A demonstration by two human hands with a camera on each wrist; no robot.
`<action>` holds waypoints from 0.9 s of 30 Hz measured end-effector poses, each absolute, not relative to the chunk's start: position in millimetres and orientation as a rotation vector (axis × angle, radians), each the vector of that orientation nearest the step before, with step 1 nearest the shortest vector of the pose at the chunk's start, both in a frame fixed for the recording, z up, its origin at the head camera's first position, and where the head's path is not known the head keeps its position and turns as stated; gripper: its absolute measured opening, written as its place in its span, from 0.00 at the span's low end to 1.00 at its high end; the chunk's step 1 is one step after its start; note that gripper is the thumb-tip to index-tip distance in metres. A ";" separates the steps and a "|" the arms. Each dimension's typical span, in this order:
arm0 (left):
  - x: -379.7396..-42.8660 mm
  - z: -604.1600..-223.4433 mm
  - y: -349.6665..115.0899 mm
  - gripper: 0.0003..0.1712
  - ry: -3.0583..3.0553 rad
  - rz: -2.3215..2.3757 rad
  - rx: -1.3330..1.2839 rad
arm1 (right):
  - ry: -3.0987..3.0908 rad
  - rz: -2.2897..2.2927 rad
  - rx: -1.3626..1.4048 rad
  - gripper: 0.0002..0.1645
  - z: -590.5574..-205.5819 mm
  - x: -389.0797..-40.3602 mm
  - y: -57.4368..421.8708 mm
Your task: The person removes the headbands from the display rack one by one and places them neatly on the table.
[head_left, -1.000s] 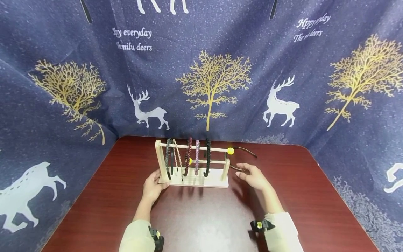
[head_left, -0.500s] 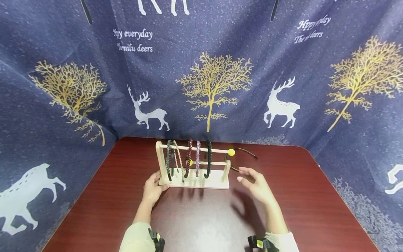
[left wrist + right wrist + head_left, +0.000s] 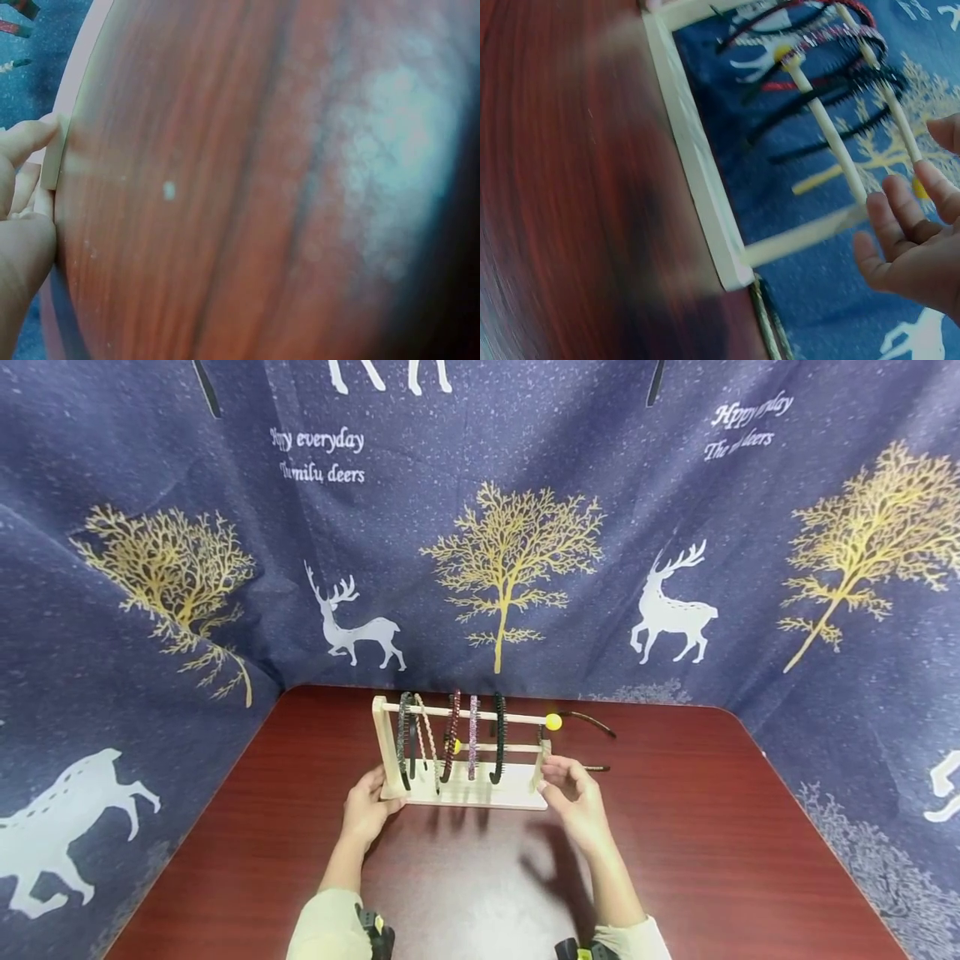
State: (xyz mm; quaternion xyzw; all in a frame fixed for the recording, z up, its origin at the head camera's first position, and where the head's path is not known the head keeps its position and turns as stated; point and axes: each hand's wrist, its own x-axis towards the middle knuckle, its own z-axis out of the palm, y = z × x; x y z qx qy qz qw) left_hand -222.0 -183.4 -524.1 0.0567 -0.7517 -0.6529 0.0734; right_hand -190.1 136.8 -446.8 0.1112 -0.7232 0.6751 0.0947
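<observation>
1. Worktop [image 3: 720, 827]: reddish-brown wood grain, rounded far corners, glossy.
2. Backdrop [image 3: 420, 518]: navy speckled cloth, wrinkled, behind worktop and along both sides.
3. Printed: gold trees [image 3: 500, 602], white deer [image 3: 673, 617], white lettering [image 3: 330, 440].
4. Light: pale glare patch [image 3: 491, 902] on worktop's near middle.

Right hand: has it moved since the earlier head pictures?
Yes. Against the wooden rack, the right hand has moved left, and is now close to its right end.

Right hand [image 3: 576, 793] has shifted left; the wooden stand's short post [image 3: 537, 773] now lies right by its fingers, contact unclear. Loose headband's lower tip [image 3: 597, 768], behind the fingers half a second ago, now shows to their right.
</observation>
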 end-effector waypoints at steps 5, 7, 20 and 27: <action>-222.9 -525.6 -183.7 0.41 -2.258 -1.955 0.164 | -2.130 2.035 0.391 0.22 -439.2 -187.9 116.7; -222.8 -525.7 -184.0 0.41 -2.260 -1.957 0.168 | -2.128 2.030 0.439 0.23 -434.3 -186.0 107.6; -223.5 -528.7 -183.5 0.42 -2.243 -1.964 0.184 | -2.046 2.072 0.529 0.21 -440.2 -193.2 73.5; -222.4 -527.8 -183.8 0.41 -2.244 -1.956 0.183 | -2.042 2.108 0.502 0.17 -436.8 -192.6 73.4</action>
